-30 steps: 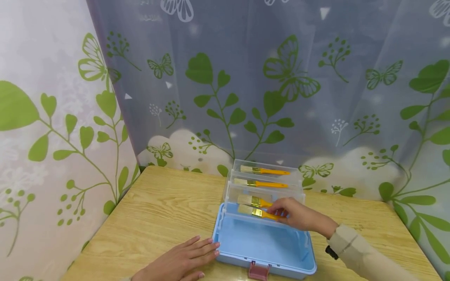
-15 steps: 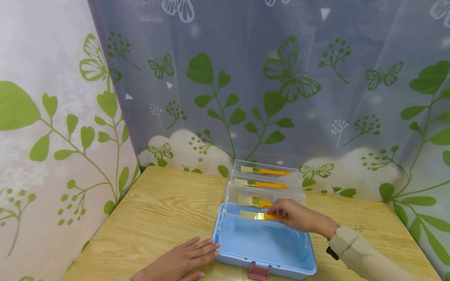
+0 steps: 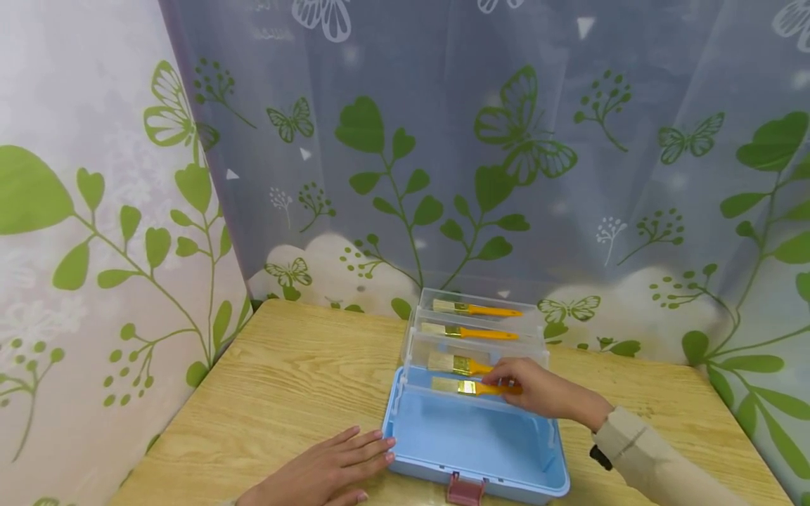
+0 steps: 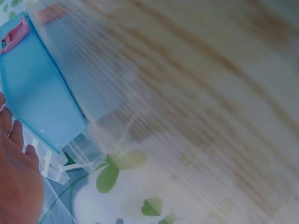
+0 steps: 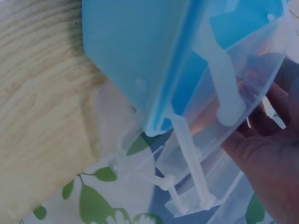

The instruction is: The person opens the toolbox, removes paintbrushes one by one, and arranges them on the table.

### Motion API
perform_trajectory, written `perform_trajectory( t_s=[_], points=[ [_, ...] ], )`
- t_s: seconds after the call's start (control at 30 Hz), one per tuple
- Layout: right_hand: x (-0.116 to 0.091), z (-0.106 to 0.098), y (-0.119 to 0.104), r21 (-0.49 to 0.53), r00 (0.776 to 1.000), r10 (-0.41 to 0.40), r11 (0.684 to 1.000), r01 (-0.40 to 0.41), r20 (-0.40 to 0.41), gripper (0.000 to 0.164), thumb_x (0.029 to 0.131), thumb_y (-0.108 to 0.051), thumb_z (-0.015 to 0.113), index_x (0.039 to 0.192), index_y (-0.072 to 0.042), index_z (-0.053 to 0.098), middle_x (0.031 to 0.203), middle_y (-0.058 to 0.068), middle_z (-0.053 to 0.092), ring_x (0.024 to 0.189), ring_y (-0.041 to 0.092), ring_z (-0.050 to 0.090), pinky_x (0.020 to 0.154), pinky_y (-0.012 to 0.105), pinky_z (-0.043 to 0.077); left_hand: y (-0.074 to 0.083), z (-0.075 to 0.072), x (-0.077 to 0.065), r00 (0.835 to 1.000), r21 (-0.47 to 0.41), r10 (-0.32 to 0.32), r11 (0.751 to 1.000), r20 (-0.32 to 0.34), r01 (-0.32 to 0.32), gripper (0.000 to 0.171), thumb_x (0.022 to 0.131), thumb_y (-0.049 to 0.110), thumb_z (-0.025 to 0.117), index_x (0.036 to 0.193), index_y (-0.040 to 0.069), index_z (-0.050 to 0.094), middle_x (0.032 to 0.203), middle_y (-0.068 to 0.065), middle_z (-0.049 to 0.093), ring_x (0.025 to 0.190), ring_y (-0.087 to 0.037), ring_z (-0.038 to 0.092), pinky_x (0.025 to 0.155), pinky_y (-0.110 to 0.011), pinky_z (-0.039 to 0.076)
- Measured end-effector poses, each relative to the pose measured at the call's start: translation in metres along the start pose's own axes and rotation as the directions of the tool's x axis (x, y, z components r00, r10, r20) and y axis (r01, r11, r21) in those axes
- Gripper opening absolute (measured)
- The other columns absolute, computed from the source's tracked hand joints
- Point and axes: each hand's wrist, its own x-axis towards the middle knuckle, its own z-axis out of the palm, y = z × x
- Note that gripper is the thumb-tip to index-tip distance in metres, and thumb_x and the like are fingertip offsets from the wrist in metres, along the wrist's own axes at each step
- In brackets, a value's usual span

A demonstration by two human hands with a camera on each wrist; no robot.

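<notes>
A light blue toolbox [image 3: 468, 422] stands unfolded on the table, its clear stepped trays raised at the back. In the lowest tray lies a flat paintbrush [image 3: 446, 385] with pale bristles and an orange handle; my right hand [image 3: 534, 385] has its fingers about that handle. Just behind it is a second paintbrush [image 3: 451, 362], its handle end partly hidden by the hand. My left hand [image 3: 323, 464] lies with straight fingers, the tips touching the box's left edge. The right wrist view shows my right hand [image 5: 275, 126] at the clear tray [image 5: 254, 79], with the brush mostly hidden.
Two more paintbrushes [image 3: 487, 333] lie singly in the upper trays. A reddish latch [image 3: 466, 488] hangs at the box's front. The wooden table [image 3: 297, 365] meets a patterned cloth wall [image 3: 392, 211] behind and to the left.
The front paintbrush has turned from slanted to nearly level and settled a little rightward in the lowest tray. My right hand has barely shifted; my left hand stays put.
</notes>
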Motion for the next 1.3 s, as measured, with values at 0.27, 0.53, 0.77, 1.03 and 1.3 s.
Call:
perform_trajectory(
  t_s=[0.27, 0.53, 0.77, 1.03, 1.3],
  points=[
    [-0.002, 0.002, 0.009, 0.079, 0.998, -0.008, 0.997, 0.013, -0.061, 0.027, 0.093, -0.002, 0.071, 0.12, -0.002, 0.074, 0.11, 0.01, 0.072, 0.091, 0.012, 0.065, 0.077, 0.027, 0.057, 0.0, 0.0, 0.0, 1.0, -0.01, -0.019, 1.0, 0.016, 0.019, 0.065, 0.106, 0.032, 0.055, 0.162, 0.015, 0.028, 0.166, -0.004, 0.031, 0.151, -0.021, 0.034, 0.125, -0.024, -0.004],
    [-0.002, 0.001, 0.011, 0.114, 0.998, -0.015, 0.993, 0.021, -0.055, 0.025, 0.091, 0.001, 0.072, 0.117, 0.0, 0.075, 0.105, 0.009, 0.072, 0.085, 0.008, 0.065, 0.073, 0.028, 0.059, 0.001, -0.003, 0.001, 1.0, -0.021, -0.019, 1.0, 0.014, 0.019, 0.064, 0.106, 0.031, 0.055, 0.162, 0.014, 0.03, 0.166, -0.004, 0.032, 0.151, -0.021, 0.034, 0.125, -0.024, -0.005],
    [-0.002, 0.0, 0.009, 0.107, 0.999, -0.006, 0.994, 0.009, -0.037, 0.024, 0.091, -0.001, 0.073, 0.115, 0.002, 0.075, 0.104, 0.014, 0.072, 0.083, 0.008, 0.065, 0.073, 0.026, 0.059, 0.0, -0.002, 0.0, 1.0, -0.027, -0.02, 0.999, 0.015, 0.021, 0.065, 0.106, 0.031, 0.054, 0.163, 0.015, 0.027, 0.167, -0.004, 0.03, 0.152, -0.021, 0.033, 0.125, -0.025, -0.004],
    [0.0, -0.003, 0.007, 0.08, 1.0, -0.013, 0.997, 0.015, -0.016, 0.025, 0.09, -0.001, 0.074, 0.115, -0.002, 0.076, 0.102, 0.009, 0.072, 0.083, 0.007, 0.065, 0.073, 0.026, 0.059, 0.001, -0.001, -0.001, 1.0, -0.033, -0.019, 0.999, 0.013, 0.019, 0.066, 0.106, 0.031, 0.055, 0.163, 0.015, 0.026, 0.167, -0.004, 0.03, 0.152, -0.022, 0.033, 0.125, -0.025, -0.004],
    [0.0, -0.008, 0.006, 0.047, 0.999, -0.037, 0.998, 0.037, -0.014, 0.024, 0.089, -0.002, 0.076, 0.113, -0.002, 0.078, 0.101, 0.009, 0.073, 0.083, 0.007, 0.066, 0.073, 0.027, 0.059, 0.001, -0.002, 0.0, 1.0, -0.033, -0.021, 0.999, 0.018, 0.021, 0.065, 0.106, 0.032, 0.054, 0.163, 0.015, 0.026, 0.167, -0.004, 0.03, 0.152, -0.022, 0.033, 0.125, -0.024, -0.004]
  ],
)
